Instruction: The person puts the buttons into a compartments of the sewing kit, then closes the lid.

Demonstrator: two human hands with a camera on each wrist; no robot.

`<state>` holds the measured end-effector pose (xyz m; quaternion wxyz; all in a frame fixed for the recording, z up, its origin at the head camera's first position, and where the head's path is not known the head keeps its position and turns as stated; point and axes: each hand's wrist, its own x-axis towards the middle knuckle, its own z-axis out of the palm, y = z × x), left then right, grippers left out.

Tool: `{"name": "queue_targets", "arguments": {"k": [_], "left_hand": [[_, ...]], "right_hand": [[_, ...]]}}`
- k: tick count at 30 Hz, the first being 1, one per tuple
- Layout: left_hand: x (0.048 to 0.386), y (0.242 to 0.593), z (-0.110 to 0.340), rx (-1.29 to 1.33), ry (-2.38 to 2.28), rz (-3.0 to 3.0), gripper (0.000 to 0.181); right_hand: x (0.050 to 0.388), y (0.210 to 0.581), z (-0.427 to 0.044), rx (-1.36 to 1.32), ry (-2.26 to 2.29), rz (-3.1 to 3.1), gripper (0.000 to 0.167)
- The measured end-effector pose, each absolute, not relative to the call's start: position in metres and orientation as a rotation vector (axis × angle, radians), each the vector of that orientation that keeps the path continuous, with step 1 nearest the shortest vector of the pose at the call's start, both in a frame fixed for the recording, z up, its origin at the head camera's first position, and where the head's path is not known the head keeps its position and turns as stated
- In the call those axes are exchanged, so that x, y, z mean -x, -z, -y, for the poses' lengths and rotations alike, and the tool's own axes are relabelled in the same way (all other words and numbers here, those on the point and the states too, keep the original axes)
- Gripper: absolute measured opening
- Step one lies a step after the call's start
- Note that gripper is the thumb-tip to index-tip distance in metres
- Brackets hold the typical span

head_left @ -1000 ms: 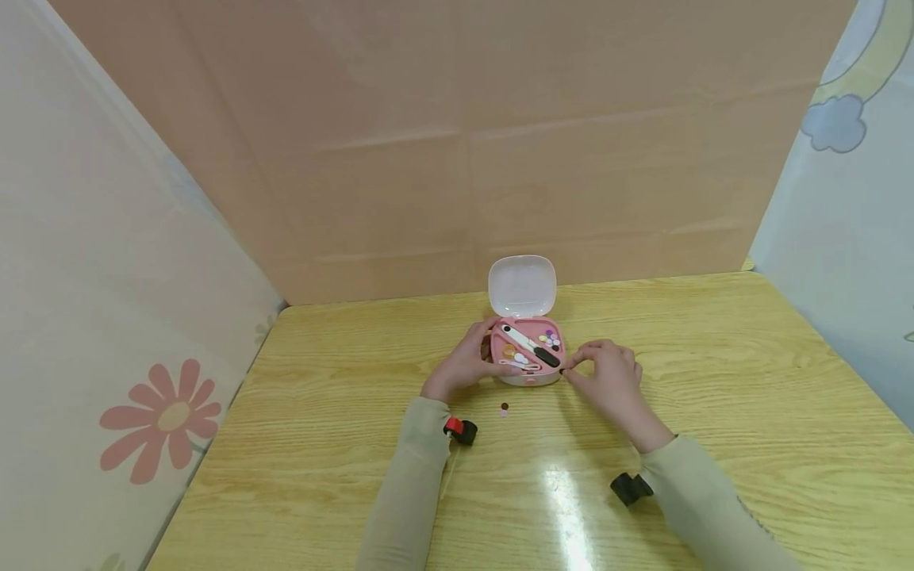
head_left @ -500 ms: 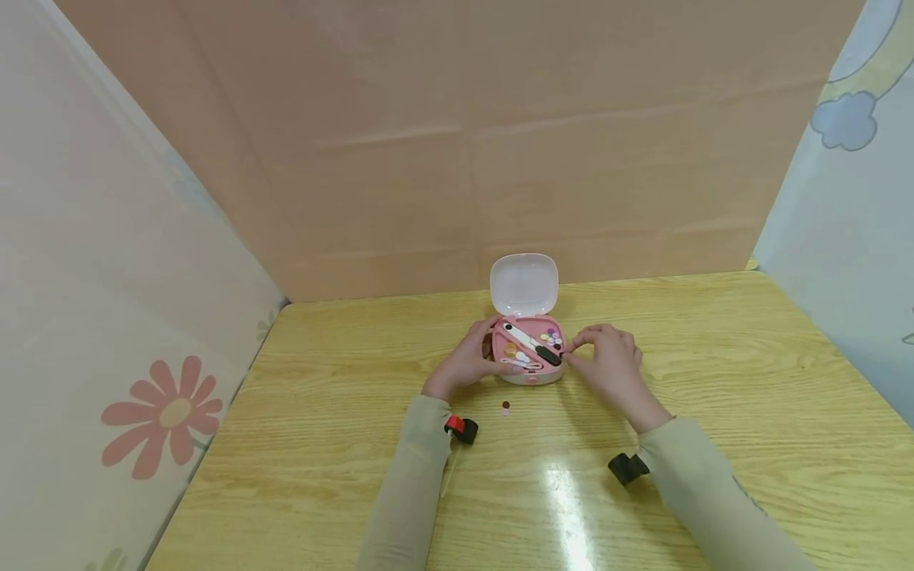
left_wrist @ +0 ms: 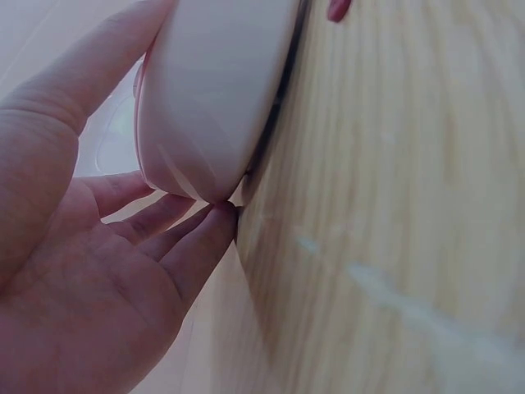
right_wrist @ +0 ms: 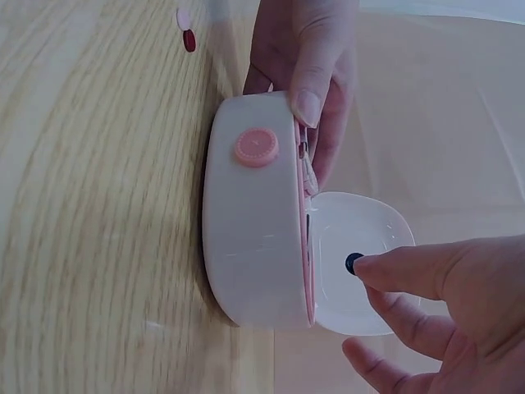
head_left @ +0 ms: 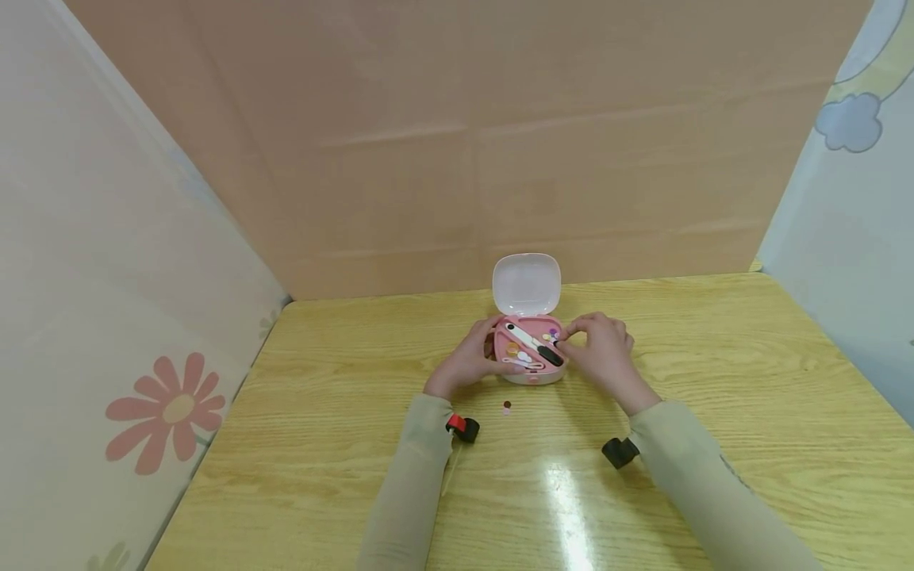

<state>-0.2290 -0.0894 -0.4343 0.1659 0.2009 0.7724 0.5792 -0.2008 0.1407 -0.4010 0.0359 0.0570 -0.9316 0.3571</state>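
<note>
A white and pink sewing box stands on the table with its white lid raised at the back. My left hand holds its left side, thumb at the front rim and fingers around the side wall. In the pink tray, a white tool with a black handle lies diagonally between small items and several coloured buttons. Thumb and finger of my right hand pinch a small black button above the tray's right side. The left wrist view shows mostly the box's outer wall.
On the wooden table, a dark red button and a pale pink button lie in front of the box. A brown backdrop rises behind, with patterned panels at both sides.
My right hand has moved up and leftward with the black button, from beside the box's front right corner to over the button compartment. The left hand keeps its hold on the box.
</note>
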Motion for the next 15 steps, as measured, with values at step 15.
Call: {"name": "queue_targets", "arguments": {"k": [15], "left_hand": [[0.238, 0.451, 0.091, -0.545, -1.605, -2.271, 0.090]], "right_hand": [[0.215, 0.404, -0.141, -0.152, -1.125, 2.852, 0.015]]}}
